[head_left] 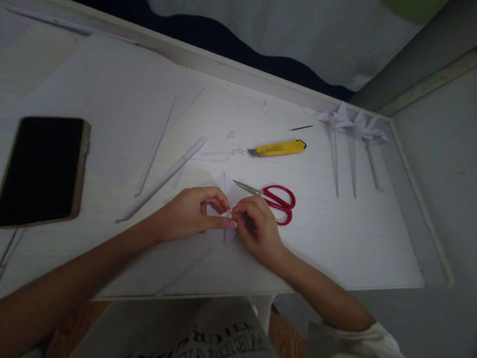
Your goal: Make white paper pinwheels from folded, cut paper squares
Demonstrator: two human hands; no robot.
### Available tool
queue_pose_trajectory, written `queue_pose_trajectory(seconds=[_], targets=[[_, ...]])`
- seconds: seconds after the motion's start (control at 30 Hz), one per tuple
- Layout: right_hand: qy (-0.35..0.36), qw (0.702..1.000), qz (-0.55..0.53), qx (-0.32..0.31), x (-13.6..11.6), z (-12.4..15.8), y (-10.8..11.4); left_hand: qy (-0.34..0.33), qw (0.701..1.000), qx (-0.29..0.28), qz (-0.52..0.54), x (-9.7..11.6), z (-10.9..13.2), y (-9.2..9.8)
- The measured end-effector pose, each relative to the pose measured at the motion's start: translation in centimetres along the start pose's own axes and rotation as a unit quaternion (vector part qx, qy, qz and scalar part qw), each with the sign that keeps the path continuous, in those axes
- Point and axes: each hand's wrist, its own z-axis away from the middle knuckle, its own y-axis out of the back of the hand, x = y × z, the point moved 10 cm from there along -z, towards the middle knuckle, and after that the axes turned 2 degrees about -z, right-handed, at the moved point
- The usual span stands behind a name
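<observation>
Near the front of the white table, a folded white paper piece (224, 182) with pointed ends sits between my two hands. My left hand (191, 211) pinches it from the left, thumb stretched along its near side. From the right, my right hand (257, 225) grips its middle with the thumb and index finger; the fingertips of both hands nearly touch. The pinched spot is small and partly hidden by the fingers. Just beyond my right hand lie red-handled scissors (278, 196), blades pointing left toward the paper.
A yellow utility knife (280, 148) lies beyond the scissors. Folded paper flowers on rolled stems (354, 125) rest at the right back. Rolled paper sticks (167, 178) and a large white sheet (100, 89) lie to the left, with a dark-screened phone (41, 170) farther left.
</observation>
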Motion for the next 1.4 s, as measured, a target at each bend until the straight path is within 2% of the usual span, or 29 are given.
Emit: queue_pose_trajectory(seconds=[0.57,0.63,0.8,0.9,1.03,1.2,1.4], targets=[[0.007,1.0,-0.003,0.002,-0.5,0.0,0.4,-0.002,0.999,0.021,-0.04,0.4,0.0,0.4],[-0.002,1.0,-0.007,0.025,-0.1,-0.3,1.5,-0.003,0.999,0.022,-0.043,0.3,0.0,0.5],[-0.053,0.99,0.034,0.125,1.7,-0.6,6.0,-0.006,0.999,0.026,-0.034,0.4,0.1,0.7],[-0.073,0.984,0.096,0.13,2.0,-0.5,7.3,-0.007,0.998,0.026,-0.055,0.7,0.1,0.6],[-0.067,0.983,0.145,0.092,1.5,0.3,7.0,-0.007,0.996,0.038,-0.081,0.9,0.2,0.8],[-0.011,0.98,0.199,-0.02,0.7,1.4,4.6,-0.015,0.996,0.023,-0.083,0.9,0.1,0.7],[0.002,0.966,0.251,-0.065,0.5,1.8,3.4,0.012,1.0,-0.017,-0.022,0.2,0.0,0.2]])
